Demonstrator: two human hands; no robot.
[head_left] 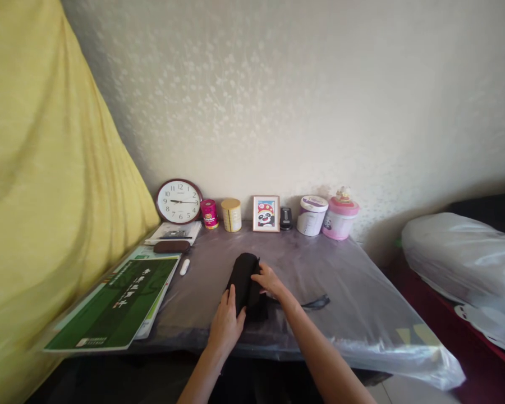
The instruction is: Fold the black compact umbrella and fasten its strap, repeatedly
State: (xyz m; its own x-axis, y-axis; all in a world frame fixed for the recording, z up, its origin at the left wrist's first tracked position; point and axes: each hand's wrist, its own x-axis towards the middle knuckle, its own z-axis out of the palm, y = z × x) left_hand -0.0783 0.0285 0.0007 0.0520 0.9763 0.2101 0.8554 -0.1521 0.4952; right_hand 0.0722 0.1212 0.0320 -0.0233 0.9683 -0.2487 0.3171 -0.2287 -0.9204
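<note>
A rolled black bundle, apparently cloth, lies lengthwise at the middle of the table. At its near left side my left hand grips it, thumb apart from the fingers. My right hand holds the right edge of the roll, with fingers curled against the dark material. Some of the bundle is hidden behind both hands. From under my right forearm a dark strap trails to the right across the tabletop.
Plastic film covers the grey table. At left lie a green book, a brown case and a small white object. Along the wall stand a clock, a picture frame and several tubs, including a pink-lidded one.
</note>
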